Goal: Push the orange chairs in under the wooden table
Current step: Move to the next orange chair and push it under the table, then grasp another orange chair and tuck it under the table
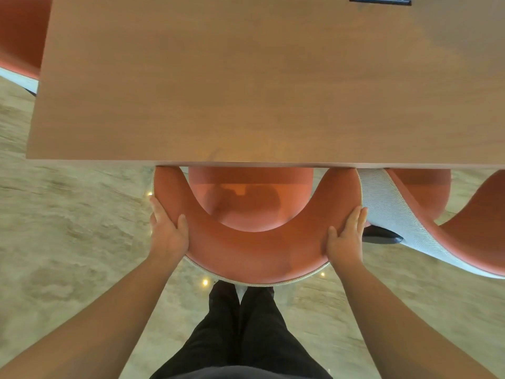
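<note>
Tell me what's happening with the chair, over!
Left hand and right hand grip the curved orange upholstered chair backrest. Seat partly under the brown wooden table. Second orange chair close on the right.

The person has two bare arms with no sleeves showing. The left hand (168, 233) and the right hand (345, 240) wear no gloves, no rings and no watch. The fingers are short and the nails are trimmed. At six o'clock, the legs wear long black trousers (243, 332). A bit of dark top (240, 373) shows at the very bottom edge.
</note>
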### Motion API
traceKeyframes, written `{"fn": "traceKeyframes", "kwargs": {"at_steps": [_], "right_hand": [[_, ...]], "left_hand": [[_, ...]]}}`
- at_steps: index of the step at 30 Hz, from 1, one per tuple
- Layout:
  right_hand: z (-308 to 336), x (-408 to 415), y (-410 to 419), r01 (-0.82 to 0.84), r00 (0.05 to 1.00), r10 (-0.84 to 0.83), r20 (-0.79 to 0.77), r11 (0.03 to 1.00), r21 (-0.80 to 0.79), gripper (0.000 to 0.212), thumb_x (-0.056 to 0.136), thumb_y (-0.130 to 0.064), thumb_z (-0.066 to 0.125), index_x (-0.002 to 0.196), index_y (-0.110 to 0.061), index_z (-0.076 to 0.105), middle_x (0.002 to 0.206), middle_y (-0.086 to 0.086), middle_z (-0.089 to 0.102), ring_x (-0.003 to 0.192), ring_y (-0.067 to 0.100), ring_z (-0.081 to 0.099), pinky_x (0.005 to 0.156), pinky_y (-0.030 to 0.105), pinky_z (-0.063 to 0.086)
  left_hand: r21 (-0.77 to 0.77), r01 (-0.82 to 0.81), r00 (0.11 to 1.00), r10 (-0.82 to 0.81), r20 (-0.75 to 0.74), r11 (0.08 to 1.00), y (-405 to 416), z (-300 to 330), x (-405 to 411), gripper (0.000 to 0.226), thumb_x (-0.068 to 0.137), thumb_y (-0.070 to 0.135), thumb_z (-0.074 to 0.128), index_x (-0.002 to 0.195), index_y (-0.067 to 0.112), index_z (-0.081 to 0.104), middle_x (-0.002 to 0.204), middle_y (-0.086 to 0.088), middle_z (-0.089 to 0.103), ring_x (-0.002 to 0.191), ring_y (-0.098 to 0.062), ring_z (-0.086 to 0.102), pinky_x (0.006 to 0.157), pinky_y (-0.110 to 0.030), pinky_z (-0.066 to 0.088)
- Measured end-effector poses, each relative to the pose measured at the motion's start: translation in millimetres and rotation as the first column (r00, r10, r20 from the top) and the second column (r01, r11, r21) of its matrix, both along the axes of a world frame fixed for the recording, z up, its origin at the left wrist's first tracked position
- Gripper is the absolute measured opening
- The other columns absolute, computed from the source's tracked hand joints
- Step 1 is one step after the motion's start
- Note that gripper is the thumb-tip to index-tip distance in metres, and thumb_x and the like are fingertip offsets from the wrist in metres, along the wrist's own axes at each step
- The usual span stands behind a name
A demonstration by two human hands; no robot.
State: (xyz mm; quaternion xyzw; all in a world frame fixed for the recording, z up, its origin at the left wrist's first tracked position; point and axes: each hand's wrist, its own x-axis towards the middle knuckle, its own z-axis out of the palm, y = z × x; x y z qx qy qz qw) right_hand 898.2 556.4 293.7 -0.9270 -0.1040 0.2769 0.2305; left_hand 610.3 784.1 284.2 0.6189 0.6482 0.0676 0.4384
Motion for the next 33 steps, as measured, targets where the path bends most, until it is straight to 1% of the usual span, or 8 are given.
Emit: {"fn": "traceKeyframes", "kwargs": {"at_steps": [10, 12, 14, 16, 18, 21, 24, 33], "right_hand": [[20, 18, 5, -0.113, 0.989, 0.102, -0.104, 0.987, -0.111, 0.091, 0.101, -0.017, 0.058, 0.163, -0.011, -0.009, 0.173, 0.004, -0.015, 0.158, 0.032, 0.010, 0.119, 0.044, 0.027], [36, 24, 8, -0.134, 0.983, 0.112, -0.142, 0.979, -0.156, 0.083, 0.099, -0.018, 0.059, 0.163, -0.007, 0.006, 0.173, 0.010, 0.004, 0.149, 0.038, 0.030, 0.110, 0.046, 0.040], [55, 21, 11, -0.108, 0.987, 0.088, -0.134, 0.984, -0.145, 0.068, 0.097, -0.017, 0.056, 0.157, -0.006, 0.026, 0.159, 0.017, 0.037, 0.119, 0.039, 0.054, 0.090, 0.043, 0.050], [75, 6, 17, -0.047, 0.991, 0.040, -0.128, 0.998, -0.052, 0.066, 0.096, -0.016, 0.053, 0.158, -0.019, 0.031, 0.146, 0.011, 0.055, 0.098, 0.027, 0.058, 0.079, 0.034, 0.045], [97, -15, 29, 0.064, 0.986, -0.042, -0.164, 0.990, 0.129, 0.060, 0.096, -0.014, 0.052, 0.154, -0.028, 0.039, 0.144, 0.000, 0.059, 0.098, 0.015, 0.061, 0.081, 0.030, 0.046], [132, -50, 51, 0.237, 0.953, -0.140, -0.268, 0.896, 0.376, 0.042, 0.095, -0.010, 0.054, 0.132, -0.030, 0.057, 0.121, -0.009, 0.071, 0.101, 0.014, 0.068, 0.092, 0.038, 0.057], [174, -83, 73, 0.292, 0.939, -0.123, -0.322, 0.781, 0.552, 0.039, 0.095, 0.000, 0.046, 0.111, -0.032, 0.064, 0.099, -0.009, 0.079, 0.093, 0.010, 0.075, 0.079, 0.028, 0.061], [262, -181, 115, 0.019, 0.920, 0.289, -0.263, 0.639, 0.769, 0.039, 0.100, 0.008, 0.043, 0.116, -0.021, 0.063, 0.089, -0.006, 0.077, 0.094, 0.013, 0.072, 0.081, 0.028, 0.059]], "left_hand": [[-0.109, 0.065, 0.992, -0.076, -0.103, 0.992, 10, 17, 0, 0.091, 0.104, 0.030, 0.053, 0.162, 0.018, -0.017, 0.164, -0.028, 0.020, 0.136, -0.047, 0.043, 0.105, -0.052, 0.039], [-0.177, 0.097, 0.993, -0.108, -0.056, 0.979, 17, 28, -4, 0.093, 0.103, 0.026, 0.057, 0.162, 0.015, -0.014, 0.165, -0.024, 0.022, 0.140, -0.044, 0.040, 0.109, -0.049, 0.037], [-0.225, 0.099, 0.995, -0.096, 0.027, 0.969, 26, 42, -11, 0.080, 0.101, 0.018, 0.055, 0.164, 0.013, 0.006, 0.158, -0.014, 0.038, 0.135, -0.038, 0.047, 0.111, -0.049, 0.041], [-0.248, 0.026, 0.996, -0.004, 0.088, 0.968, 33, 60, -17, 0.057, 0.099, 0.015, 0.053, 0.154, 0.015, 0.038, 0.149, -0.009, 0.052, 0.127, -0.033, 0.055, 0.108, -0.053, 0.047], [-0.275, -0.084, 0.969, 0.143, 0.203, 0.958, 37, 83, -23, 0.030, 0.097, 0.016, 0.058, 0.126, 0.022, 0.063, 0.133, -0.006, 0.065, 0.117, -0.025, 0.064, 0.102, -0.050, 0.053], [-0.271, -0.171, 0.882, 0.270, 0.387, 0.947, 43, 122, -36, 0.015, 0.095, 0.015, 0.066, 0.107, 0.024, 0.066, 0.103, -0.006, 0.077, 0.105, -0.026, 0.073, 0.086, -0.042, 0.059], [-0.182, -0.166, 0.863, 0.232, 0.450, 0.969, 51, 166, -56, 0.018, 0.099, 0.010, 0.056, 0.108, 0.022, 0.066, 0.089, 0.000, 0.081, 0.095, -0.025, 0.077, 0.077, -0.039, 0.059], [0.066, -0.202, 0.831, 0.135, 0.539, 0.977, 39, 269, -138, 0.031, 0.103, -0.001, 0.043, 0.116, 0.016, 0.066, 0.094, -0.002, 0.080, 0.088, -0.020, 0.078, 0.077, -0.036, 0.059]]}}
